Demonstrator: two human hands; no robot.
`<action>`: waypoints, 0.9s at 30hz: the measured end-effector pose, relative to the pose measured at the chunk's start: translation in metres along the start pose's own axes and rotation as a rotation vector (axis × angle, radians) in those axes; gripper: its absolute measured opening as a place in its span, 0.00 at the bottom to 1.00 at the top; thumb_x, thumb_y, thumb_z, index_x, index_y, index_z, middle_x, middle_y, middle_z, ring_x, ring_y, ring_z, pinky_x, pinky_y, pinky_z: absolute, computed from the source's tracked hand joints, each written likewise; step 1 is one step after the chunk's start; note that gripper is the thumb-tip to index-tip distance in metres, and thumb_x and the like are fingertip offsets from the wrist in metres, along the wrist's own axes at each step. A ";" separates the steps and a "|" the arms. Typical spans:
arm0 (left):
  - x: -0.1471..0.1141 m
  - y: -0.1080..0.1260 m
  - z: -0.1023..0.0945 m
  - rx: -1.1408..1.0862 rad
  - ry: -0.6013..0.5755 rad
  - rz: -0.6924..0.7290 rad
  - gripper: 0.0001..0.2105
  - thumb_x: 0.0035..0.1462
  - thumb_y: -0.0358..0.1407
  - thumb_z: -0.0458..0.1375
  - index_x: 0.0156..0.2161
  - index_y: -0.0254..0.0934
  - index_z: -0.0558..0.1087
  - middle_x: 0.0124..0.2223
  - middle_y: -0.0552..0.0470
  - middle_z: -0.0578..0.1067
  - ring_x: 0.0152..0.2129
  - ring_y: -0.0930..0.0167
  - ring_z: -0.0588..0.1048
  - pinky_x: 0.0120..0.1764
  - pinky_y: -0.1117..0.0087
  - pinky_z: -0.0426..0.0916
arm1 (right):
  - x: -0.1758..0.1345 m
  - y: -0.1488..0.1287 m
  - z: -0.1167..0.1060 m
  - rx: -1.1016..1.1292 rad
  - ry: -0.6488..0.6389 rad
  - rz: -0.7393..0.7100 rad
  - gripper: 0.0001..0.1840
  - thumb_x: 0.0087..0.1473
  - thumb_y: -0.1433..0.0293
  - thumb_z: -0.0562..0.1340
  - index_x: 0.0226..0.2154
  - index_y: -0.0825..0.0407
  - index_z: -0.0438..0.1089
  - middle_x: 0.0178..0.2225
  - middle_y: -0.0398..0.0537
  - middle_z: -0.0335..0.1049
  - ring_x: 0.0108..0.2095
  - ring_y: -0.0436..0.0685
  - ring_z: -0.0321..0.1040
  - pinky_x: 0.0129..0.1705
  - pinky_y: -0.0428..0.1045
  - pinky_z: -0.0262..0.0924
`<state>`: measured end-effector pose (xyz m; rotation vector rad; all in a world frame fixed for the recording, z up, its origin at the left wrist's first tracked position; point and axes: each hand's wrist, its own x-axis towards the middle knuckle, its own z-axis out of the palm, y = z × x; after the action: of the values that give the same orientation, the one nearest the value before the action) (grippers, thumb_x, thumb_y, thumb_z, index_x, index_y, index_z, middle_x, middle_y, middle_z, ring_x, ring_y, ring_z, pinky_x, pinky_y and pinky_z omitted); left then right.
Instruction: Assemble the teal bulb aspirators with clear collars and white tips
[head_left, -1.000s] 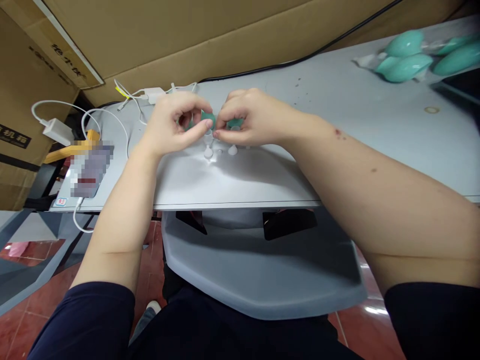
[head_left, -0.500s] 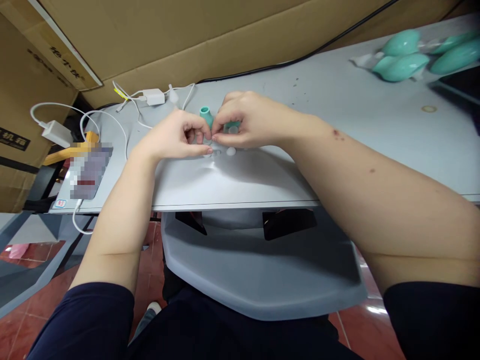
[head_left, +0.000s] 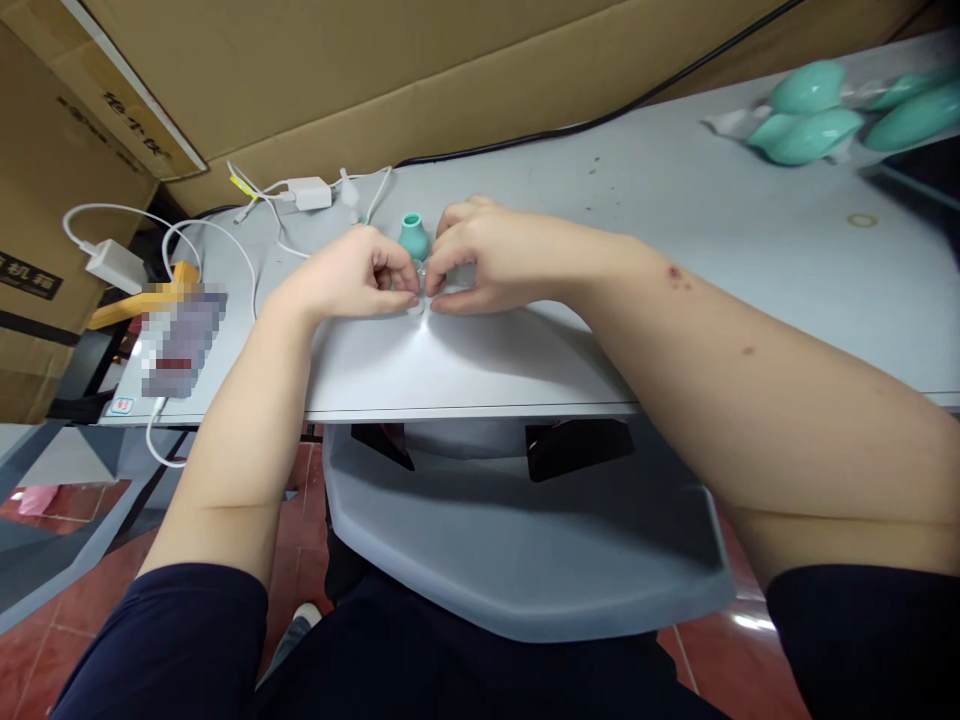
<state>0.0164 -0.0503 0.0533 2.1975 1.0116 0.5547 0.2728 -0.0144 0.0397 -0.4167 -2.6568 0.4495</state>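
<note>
My left hand (head_left: 367,278) and my right hand (head_left: 469,265) meet low over the table, fingertips almost touching. Between them shows a small clear plastic piece (head_left: 422,278), pinched from both sides; its exact shape is largely hidden by my fingers. Right behind the fingertips stands a teal bulb-shaped piece (head_left: 413,238) with an open round neck facing up. Something pale and translucent under my right palm is mostly covered.
A white charger (head_left: 309,193) with cables and a clear funnel-like piece (head_left: 349,192) lie behind my left hand. A phone (head_left: 187,340) rests at the left. Several teal bulbs (head_left: 806,120) lie at the back right, near a small ring (head_left: 862,220). Cardboard (head_left: 360,80) stands along the back.
My right hand has shifted slightly down and nearer the table front, with its thumb now beside the left thumb. The white round bits near it are now covered. The teal bulb shows more fully.
</note>
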 end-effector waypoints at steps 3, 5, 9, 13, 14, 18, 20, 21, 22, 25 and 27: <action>0.000 -0.002 -0.002 -0.018 0.005 -0.006 0.04 0.51 0.36 0.71 0.30 0.38 0.85 0.23 0.53 0.78 0.19 0.74 0.72 0.23 0.72 0.63 | 0.001 -0.007 -0.002 -0.064 -0.081 0.027 0.08 0.60 0.72 0.70 0.35 0.45 0.87 0.31 0.50 0.80 0.51 0.73 0.71 0.62 0.67 0.57; -0.001 -0.004 -0.004 -0.042 0.029 -0.008 0.03 0.50 0.35 0.70 0.29 0.38 0.84 0.24 0.52 0.78 0.19 0.73 0.72 0.22 0.72 0.63 | 0.002 -0.010 -0.002 -0.072 -0.107 0.033 0.09 0.59 0.74 0.69 0.34 0.45 0.86 0.31 0.50 0.81 0.50 0.72 0.71 0.62 0.67 0.56; 0.001 -0.012 -0.005 -0.074 0.118 -0.005 0.04 0.48 0.33 0.73 0.30 0.38 0.83 0.25 0.51 0.79 0.20 0.71 0.74 0.24 0.71 0.65 | 0.003 -0.012 -0.002 -0.075 -0.127 0.030 0.14 0.60 0.78 0.67 0.31 0.44 0.85 0.31 0.49 0.82 0.48 0.71 0.71 0.62 0.67 0.56; 0.007 -0.023 -0.002 -0.044 0.296 0.026 0.08 0.52 0.31 0.75 0.28 0.38 0.80 0.24 0.53 0.74 0.19 0.72 0.71 0.24 0.70 0.66 | 0.005 -0.014 -0.002 -0.084 -0.183 0.063 0.15 0.57 0.82 0.67 0.32 0.47 0.85 0.32 0.52 0.81 0.50 0.72 0.70 0.61 0.68 0.57; 0.009 -0.025 -0.002 -0.045 0.342 0.042 0.08 0.53 0.31 0.75 0.29 0.38 0.79 0.24 0.53 0.73 0.19 0.72 0.72 0.24 0.70 0.67 | 0.005 -0.014 -0.002 -0.087 -0.179 0.072 0.14 0.55 0.82 0.68 0.30 0.48 0.84 0.31 0.52 0.80 0.49 0.72 0.70 0.61 0.68 0.57; 0.014 -0.035 -0.004 -0.086 0.452 0.120 0.09 0.55 0.38 0.72 0.29 0.40 0.79 0.24 0.53 0.75 0.19 0.72 0.73 0.23 0.70 0.68 | 0.005 -0.012 0.002 -0.058 -0.113 0.062 0.14 0.52 0.84 0.70 0.26 0.48 0.80 0.30 0.48 0.78 0.49 0.70 0.71 0.62 0.65 0.58; 0.017 -0.039 -0.006 -0.112 0.495 0.154 0.10 0.56 0.42 0.72 0.30 0.40 0.78 0.25 0.54 0.77 0.18 0.72 0.74 0.23 0.70 0.69 | 0.004 -0.009 0.003 -0.015 -0.026 0.066 0.14 0.50 0.84 0.70 0.28 0.47 0.80 0.31 0.46 0.79 0.49 0.70 0.72 0.60 0.64 0.61; 0.019 -0.042 -0.007 -0.131 0.519 0.168 0.10 0.56 0.43 0.72 0.31 0.41 0.78 0.26 0.54 0.78 0.18 0.73 0.74 0.23 0.70 0.70 | 0.004 -0.008 0.002 0.017 0.029 0.074 0.14 0.50 0.83 0.70 0.29 0.46 0.81 0.32 0.46 0.80 0.48 0.69 0.73 0.59 0.64 0.62; 0.021 -0.045 -0.007 -0.155 0.541 0.181 0.11 0.56 0.44 0.72 0.32 0.41 0.78 0.26 0.55 0.79 0.17 0.73 0.74 0.23 0.70 0.70 | 0.003 -0.007 0.001 0.057 0.085 0.084 0.13 0.50 0.82 0.71 0.30 0.46 0.82 0.33 0.46 0.81 0.48 0.69 0.73 0.57 0.63 0.64; 0.027 -0.058 -0.007 -0.229 0.582 0.219 0.15 0.58 0.51 0.72 0.34 0.42 0.78 0.28 0.56 0.80 0.16 0.73 0.74 0.21 0.69 0.70 | 0.003 -0.005 -0.004 0.205 0.231 0.107 0.07 0.53 0.75 0.72 0.32 0.44 0.82 0.36 0.45 0.83 0.45 0.66 0.75 0.51 0.60 0.69; 0.031 -0.067 -0.007 -0.262 0.583 0.221 0.21 0.58 0.58 0.73 0.36 0.44 0.77 0.29 0.56 0.81 0.18 0.72 0.76 0.21 0.68 0.71 | 0.005 -0.005 -0.007 0.310 0.365 0.122 0.03 0.54 0.68 0.74 0.30 0.43 0.81 0.35 0.45 0.83 0.41 0.64 0.74 0.49 0.59 0.70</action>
<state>-0.0028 0.0098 0.0140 1.9580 0.9070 1.4041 0.2707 -0.0151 0.0493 -0.5099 -2.1746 0.7340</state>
